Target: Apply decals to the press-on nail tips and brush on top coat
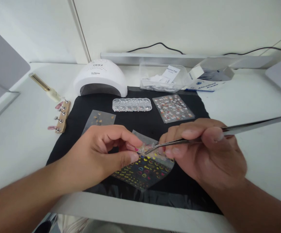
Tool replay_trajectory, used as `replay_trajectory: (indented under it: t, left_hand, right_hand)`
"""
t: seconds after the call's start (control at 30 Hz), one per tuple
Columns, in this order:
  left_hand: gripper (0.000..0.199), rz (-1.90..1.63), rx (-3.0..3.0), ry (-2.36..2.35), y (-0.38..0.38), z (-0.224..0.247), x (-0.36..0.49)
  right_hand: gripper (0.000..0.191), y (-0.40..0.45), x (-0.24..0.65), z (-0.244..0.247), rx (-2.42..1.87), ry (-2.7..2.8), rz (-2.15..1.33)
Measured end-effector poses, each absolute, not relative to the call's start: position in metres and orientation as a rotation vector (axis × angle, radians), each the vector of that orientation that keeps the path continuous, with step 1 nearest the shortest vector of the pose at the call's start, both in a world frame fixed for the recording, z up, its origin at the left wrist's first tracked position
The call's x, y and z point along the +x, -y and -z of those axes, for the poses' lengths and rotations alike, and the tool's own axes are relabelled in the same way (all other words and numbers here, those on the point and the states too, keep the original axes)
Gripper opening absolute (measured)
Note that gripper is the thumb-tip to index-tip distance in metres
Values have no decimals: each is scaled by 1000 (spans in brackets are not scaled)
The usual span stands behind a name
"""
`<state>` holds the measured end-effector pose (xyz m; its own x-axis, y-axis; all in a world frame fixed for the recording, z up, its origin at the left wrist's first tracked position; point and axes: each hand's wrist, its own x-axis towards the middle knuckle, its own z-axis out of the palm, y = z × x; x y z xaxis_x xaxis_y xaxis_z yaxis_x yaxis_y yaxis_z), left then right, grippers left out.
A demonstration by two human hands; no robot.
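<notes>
A clear sticker sheet [142, 173] printed with yellow smiles, hearts and small coloured figures is in front of me, over the black mat [179, 186]. My left hand [106, 155] is closed, with thumb and forefinger pinched at the sheet's upper edge. In my right hand [203, 150] is a pair of metal tweezers [179, 142], gripped between thumb and fingers. Their bent tip points left and meets the sheet's upper edge beside my left fingertips. Some fingers of my right hand are also against the sheet's right side. What exactly lies at the tweezer tip is too small to make out.
Behind the hands are a white nail lamp [100, 77], a clear rhinestone case [132, 105] and another sticker sheet [173, 108]. A third sheet [101, 118] is partly hidden by my left hand. Nail tips stand on a wooden holder [64, 118]. An alcohol pad box [210, 77] sits beside a plastic tub [152, 85].
</notes>
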<state>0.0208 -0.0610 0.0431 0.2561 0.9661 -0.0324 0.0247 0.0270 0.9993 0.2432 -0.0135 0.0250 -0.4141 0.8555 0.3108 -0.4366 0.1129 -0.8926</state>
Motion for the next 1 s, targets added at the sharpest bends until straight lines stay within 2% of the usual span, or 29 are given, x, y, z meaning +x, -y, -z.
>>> replay_trajectory:
  t: [0.33, 1.0]
  left_hand:
    - [17, -1069, 1248, -1039, 59, -42, 20]
    - [25, -1233, 1164, -988, 49, -28, 10]
  right_hand:
    - [21, 15, 244, -26, -526, 1249, -1402]
    - [20, 5, 250, -36, -626, 1103, -1348]
